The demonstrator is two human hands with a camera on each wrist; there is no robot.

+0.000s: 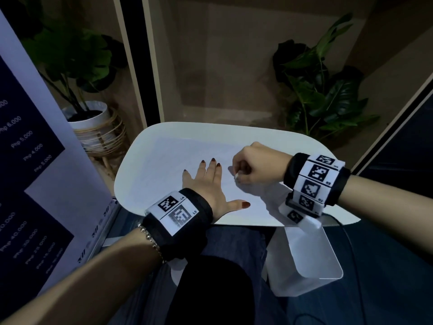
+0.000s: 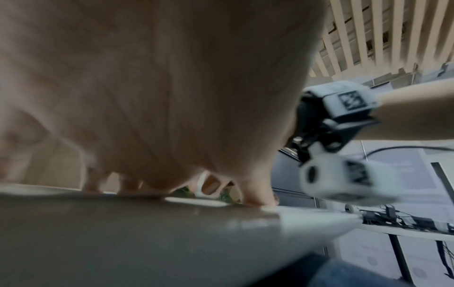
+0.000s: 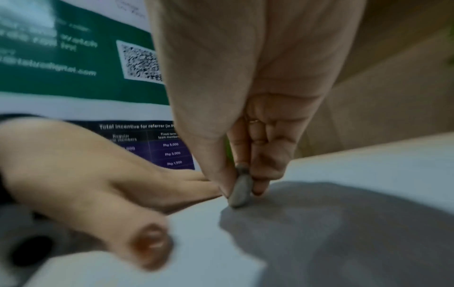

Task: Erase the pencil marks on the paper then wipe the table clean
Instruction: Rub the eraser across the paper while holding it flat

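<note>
One grip — pinching eraser

Your paper lies on the bench. Your left hand rests flat on it, and your right hand sits just to its right, pressing the eraser onto the sheet. Potted plants stand behind the bench.

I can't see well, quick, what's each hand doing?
Left hand: open, flat on the paper.
Right hand: pinching the eraser.
</note>
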